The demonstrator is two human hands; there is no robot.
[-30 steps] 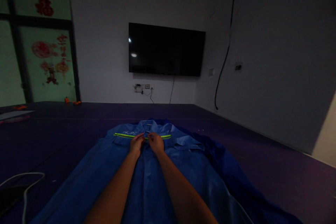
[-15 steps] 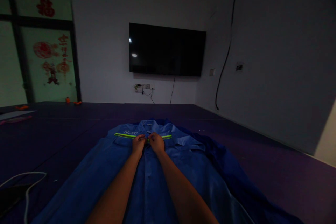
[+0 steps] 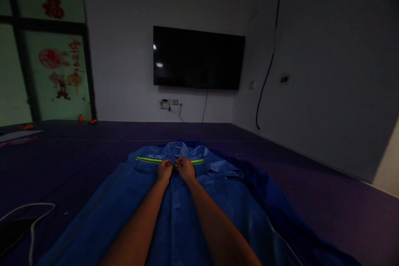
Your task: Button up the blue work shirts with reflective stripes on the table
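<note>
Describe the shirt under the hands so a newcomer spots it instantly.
Find the big black TV on the far wall, then drop down to the purple surface. A blue shirt lies spread there, collar toward the TV, left hand and right hand at its front. Unlike the darker blue cloth beside it, it has a yellow-green chest stripe and pale letters.
</note>
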